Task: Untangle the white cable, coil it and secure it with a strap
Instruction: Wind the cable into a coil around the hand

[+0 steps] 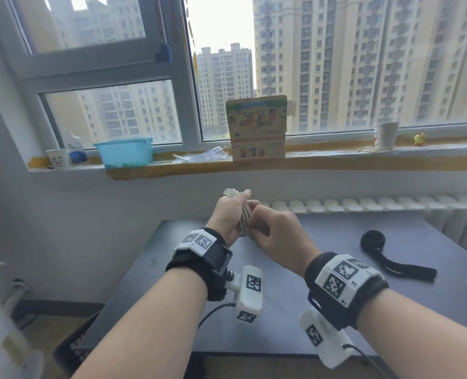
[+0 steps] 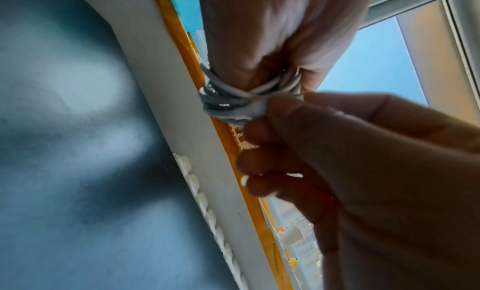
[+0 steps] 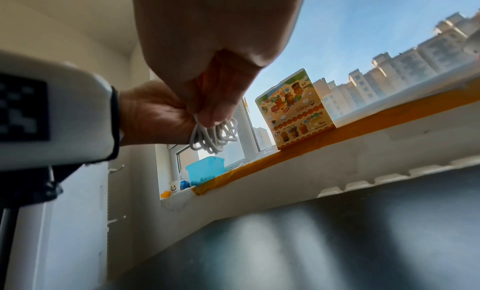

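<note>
The white cable is wound in several loops around the left hand, held above the far edge of the dark worktop, at roughly 12 o'clock from the person. The left hand's grip is closed on the coil: the thumb presses across the loops and the fingers curl inside them, and one end of the coil protrudes above the thumb. In the right wrist view the loops hang free below the fingers.

The right hand sits immediately at 3 o'clock of the left hand, touching the coil. Its grip is a pinch: thumb and index finger hold a white portion of the cable at the coil's side, and the remaining fingers are curled.

The black strap lies flat on the worktop at 2 o'clock of the hands, well apart from them, one end rolled into a ring and the tail running toward the right edge.

Open worktop surface lies below and at 6 o'clock of the hands. The far edge borders a white radiator. Above it the windowsill carries a printed box at 12 o'clock, a blue tub at 10 o'clock and a paper cup at 2 o'clock.
</note>
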A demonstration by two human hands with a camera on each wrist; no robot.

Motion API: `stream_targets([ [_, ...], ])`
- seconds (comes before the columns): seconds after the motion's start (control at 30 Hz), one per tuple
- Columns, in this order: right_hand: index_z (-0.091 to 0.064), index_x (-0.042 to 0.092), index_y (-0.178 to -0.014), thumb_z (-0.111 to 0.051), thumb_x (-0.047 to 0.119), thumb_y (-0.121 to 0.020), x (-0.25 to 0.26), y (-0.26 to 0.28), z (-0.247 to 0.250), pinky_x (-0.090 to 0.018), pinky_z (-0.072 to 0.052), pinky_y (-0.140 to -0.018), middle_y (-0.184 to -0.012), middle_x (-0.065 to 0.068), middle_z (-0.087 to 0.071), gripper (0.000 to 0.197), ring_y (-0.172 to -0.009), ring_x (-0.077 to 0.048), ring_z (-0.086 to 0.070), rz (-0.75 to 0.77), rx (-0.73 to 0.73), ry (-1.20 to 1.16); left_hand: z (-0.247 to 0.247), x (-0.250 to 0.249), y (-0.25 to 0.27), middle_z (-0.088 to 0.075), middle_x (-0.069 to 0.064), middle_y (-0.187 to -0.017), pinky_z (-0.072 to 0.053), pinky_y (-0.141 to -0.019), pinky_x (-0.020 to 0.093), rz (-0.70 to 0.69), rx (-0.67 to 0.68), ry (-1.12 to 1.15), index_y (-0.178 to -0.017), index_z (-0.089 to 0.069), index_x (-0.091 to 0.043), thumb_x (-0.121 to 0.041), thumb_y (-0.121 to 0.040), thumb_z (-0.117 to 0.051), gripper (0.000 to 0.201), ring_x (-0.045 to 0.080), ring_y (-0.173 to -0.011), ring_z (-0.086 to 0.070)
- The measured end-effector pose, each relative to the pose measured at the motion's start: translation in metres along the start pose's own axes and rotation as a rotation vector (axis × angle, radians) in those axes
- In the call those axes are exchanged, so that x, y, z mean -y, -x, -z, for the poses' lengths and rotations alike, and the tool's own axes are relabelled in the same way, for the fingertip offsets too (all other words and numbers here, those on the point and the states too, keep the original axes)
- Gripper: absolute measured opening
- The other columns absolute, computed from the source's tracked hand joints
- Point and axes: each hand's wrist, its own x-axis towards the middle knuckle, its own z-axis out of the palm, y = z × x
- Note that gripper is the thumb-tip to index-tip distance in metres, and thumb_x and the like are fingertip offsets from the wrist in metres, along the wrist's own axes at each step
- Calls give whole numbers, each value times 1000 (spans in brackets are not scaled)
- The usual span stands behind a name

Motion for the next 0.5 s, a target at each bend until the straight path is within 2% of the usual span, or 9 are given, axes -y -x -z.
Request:
stream_targets([
  [0.07, -66, 18, -79, -70, 19, -78, 3, 0, 0, -33, -50, -63, -73, 1, -69, 4, -70, -24, -61, 52, -12, 151, 0, 0, 1, -58, 3, -57, -40, -46, 21, 1, -5, -82, -76, -52, -6, -21, -97, -49, 26, 17, -44, -52],
  [0.1, -66, 19, -79, -72, 22, -77, 3, 0, 1, -31, -49, -63, -74, 2, -66, 7, -73, -23, -59, 98, -36, 231, 0, 2, 2, -56, 3, -53, -38, -45, 19, 9, 5, -119, -79, -51, -6, -22, -98, -49, 25, 16, -43, -51],
  [0.17, -61, 18, -84, -79, 29, -70, 3, -1, 1, -30, -47, -68, -84, 2, -58, 25, -81, -19, -51, 116, -88, 277, 0, 4, 4, -53, 4, -57, -37, -41, 15, 38, 44, -179, -87, -51, -8, -26, -98, -48, 21, 16, -45, -50],
  [0.2, -58, 17, -91, -82, 33, -64, 3, -2, 1, -28, -45, -74, -92, 1, -55, 39, -88, -17, -47, 76, -100, 258, 0, 4, 4, -52, 4, -60, -38, -40, 16, 60, 64, -195, -88, -51, -8, -30, -98, -47, 24, 16, -48, -49],
  [0.27, -51, 17, -111, -84, 39, -55, 1, -5, 1, -26, -40, -87, -113, 0, -49, 68, -104, -16, -43, -14, -95, 179, -1, 3, 5, -46, 4, -60, -39, -41, 17, 121, 102, -191, -79, -50, -10, -39, -97, -45, 35, 14, -46, -44],
  [0.33, -41, 20, -130, -85, 39, -51, 2, -7, 3, -28, -35, -104, -134, 1, -41, 92, -123, -16, -37, -66, -28, 81, -4, 3, 8, -45, 2, -55, -38, -39, 17, 152, 127, -217, -72, -49, -12, -50, -95, -43, 45, 12, -39, -43],
  [0.37, -35, 22, -138, -85, 37, -51, 3, -7, 4, -28, -33, -108, -137, 3, -39, 101, -128, -14, -35, -100, 24, 28, -5, 4, 8, -46, 1, -52, -38, -40, 17, 159, 128, -248, -71, -51, -12, -56, -93, -42, 50, 13, -37, -43],
  [0.4, -29, 25, -143, -86, 35, -53, 4, -8, 6, -28, -34, -108, -133, 5, -41, 107, -126, -12, -36, -147, 79, -25, -5, 4, 7, -46, 1, -51, -38, -41, 18, 168, 133, -278, -70, -54, -13, -63, -90, -42, 55, 13, -36, -43],
  [0.5, -17, 36, -147, -85, 33, -54, 3, -6, 8, -25, -44, -95, -111, 8, -48, 115, -105, -10, -51, -239, 160, -111, -5, 10, 3, -41, 1, -52, -33, -44, 18, 205, 159, -303, -67, -53, -15, -71, -84, -41, 59, 13, -35, -39],
])
